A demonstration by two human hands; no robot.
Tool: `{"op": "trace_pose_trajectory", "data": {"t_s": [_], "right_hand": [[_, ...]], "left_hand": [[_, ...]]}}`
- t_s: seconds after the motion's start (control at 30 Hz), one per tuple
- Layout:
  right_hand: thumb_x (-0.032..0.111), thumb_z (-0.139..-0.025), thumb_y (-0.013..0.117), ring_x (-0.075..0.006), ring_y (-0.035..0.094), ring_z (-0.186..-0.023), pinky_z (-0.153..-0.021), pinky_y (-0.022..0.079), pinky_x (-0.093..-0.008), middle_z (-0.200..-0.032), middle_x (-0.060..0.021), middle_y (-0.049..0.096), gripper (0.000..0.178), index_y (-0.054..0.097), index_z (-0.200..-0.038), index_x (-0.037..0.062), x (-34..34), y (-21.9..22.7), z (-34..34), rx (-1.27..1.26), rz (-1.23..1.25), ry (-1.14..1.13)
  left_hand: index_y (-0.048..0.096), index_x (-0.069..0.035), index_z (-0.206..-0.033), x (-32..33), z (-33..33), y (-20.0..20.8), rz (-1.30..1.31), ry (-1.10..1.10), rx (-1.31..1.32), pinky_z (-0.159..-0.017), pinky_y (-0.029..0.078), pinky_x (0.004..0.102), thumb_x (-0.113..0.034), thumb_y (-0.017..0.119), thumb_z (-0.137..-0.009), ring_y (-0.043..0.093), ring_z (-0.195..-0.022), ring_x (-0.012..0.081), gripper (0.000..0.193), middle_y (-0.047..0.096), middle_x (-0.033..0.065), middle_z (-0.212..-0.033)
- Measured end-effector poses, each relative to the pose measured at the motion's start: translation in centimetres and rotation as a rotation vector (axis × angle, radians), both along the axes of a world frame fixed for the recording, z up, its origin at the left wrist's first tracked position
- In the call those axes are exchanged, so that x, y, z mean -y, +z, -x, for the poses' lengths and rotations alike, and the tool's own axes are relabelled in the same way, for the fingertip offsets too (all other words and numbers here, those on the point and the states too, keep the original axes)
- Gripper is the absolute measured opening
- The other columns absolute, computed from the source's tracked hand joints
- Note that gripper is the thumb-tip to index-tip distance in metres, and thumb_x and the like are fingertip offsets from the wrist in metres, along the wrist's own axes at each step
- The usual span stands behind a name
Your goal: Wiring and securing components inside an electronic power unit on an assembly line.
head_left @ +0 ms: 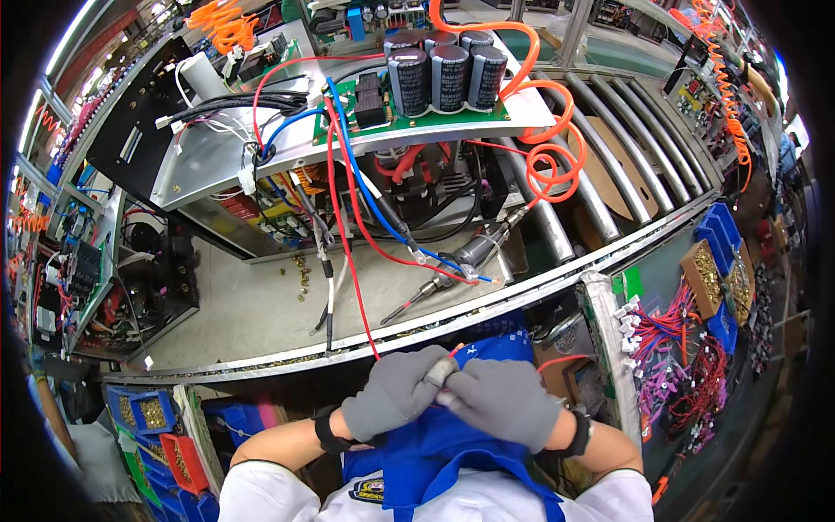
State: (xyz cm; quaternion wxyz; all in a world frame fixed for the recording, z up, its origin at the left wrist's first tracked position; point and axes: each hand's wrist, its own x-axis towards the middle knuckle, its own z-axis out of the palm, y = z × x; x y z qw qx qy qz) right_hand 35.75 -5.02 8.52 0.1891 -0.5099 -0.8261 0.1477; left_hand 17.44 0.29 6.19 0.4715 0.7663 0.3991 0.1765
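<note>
In grey gloves, my left hand [396,391] and my right hand [504,400] meet in front of the blue apron [409,474], fingers closed together. A red wire [362,309] hangs from the open electronic unit [235,213] and runs down into my left hand. At the fingertips a short bit of red shows; the gloves hide the wire's end. More red wire [565,358] comes out beyond my right hand. Above, a blue wire [370,204] and other leads dangle over the bench edge. The unit's upper panel carries a green board with several black capacitors [448,78].
A pneumatic screwdriver [477,250] on a coiled orange hose [557,161] lies by the bench edge. Metal rollers [609,165] extend to the right. Bundled wires [670,335] and blue bins [718,230] stand at right, screw bins [152,413] at lower left. Another unit [156,278] sits left.
</note>
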Motion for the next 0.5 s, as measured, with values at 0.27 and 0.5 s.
{"op": "trace_pose_trajectory", "data": {"t_s": [0.27,0.5], "right_hand": [[0.022,-0.085,0.063,-0.0241,0.060,-0.064,-0.053,0.048,-0.0375,-0.075,-0.0045,0.056,0.011,0.061,-0.093,0.0150,0.1,1.5,-3.5,0.080,0.116,0.043],[0.021,-0.085,0.062,-0.0234,0.060,-0.066,-0.054,0.048,-0.0374,-0.076,-0.0040,0.055,0.010,0.060,-0.092,0.0140,-1.1,1.7,-1.9,-0.006,0.067,0.087]], "left_hand": [[0.066,-0.007,-0.097,-1.4,2.1,-0.1,-0.264,-0.036,-0.136,-0.066,0.050,0.0386,-0.024,0.051,-0.095,0.065,-0.074,0.0301,0.023,0.066,0.0134,-0.082],[0.062,-0.009,-0.102,-0.6,1.5,1.4,0.046,-0.057,-0.061,-0.069,0.050,0.0416,-0.025,0.049,-0.095,0.064,-0.077,0.0347,0.022,0.066,0.0136,-0.083]]}}
